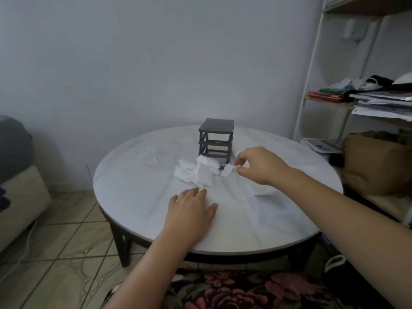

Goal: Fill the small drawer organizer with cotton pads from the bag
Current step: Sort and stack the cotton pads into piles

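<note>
A dark grey drawer organizer (216, 139) stands near the far side of the round white table (223, 230); its frame looks open, with no drawers in it. A loose pile of white cotton pads (196, 173) lies just in front of it. My right hand (256, 165) reaches beside the organizer's front right corner, thumb and forefinger pinching the edge of a single cotton pad (227, 170). My left hand (191, 210) rests flat on the table, fingertips just short of the pile. A crumpled clear plastic bag (149, 156) lies to the left of the pads.
A white box-like thing (263, 190), perhaps a drawer, sits under my right wrist. A white metal shelf (312, 63) with papers and clothes stands at the right, with a brown paper bag (374, 163) below it. A beige seat (17, 197) is at the left.
</note>
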